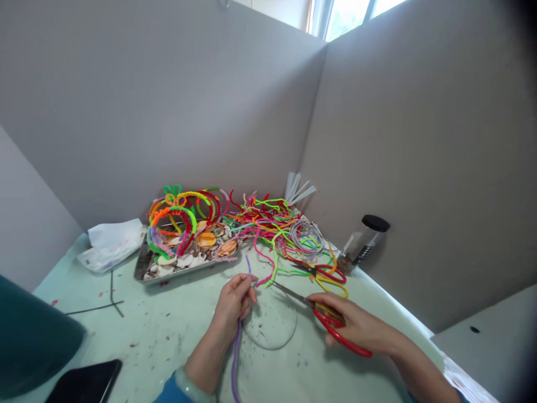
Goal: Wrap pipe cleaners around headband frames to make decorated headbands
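Note:
My left hand (233,305) is closed in a pinch on a purple pipe cleaner (235,352); its short tip sticks up above my fingers and its long end trails down past my wrist. My right hand (352,324) grips red-handled scissors (331,327), whose blades (289,292) point left toward the pipe cleaner's upper end, just right of my left fingers. Both hands hover over a clear round dish (271,324) on the pale green table (168,336).
A metal tray (145,268) with shells and looped pipe cleaners sits behind, beside a heap of loose coloured pipe cleaners (272,224). A second pair of red scissors (325,271), a black-capped jar (364,240), a plastic bag (111,243), a phone (86,383). Grey partition walls enclose the corner.

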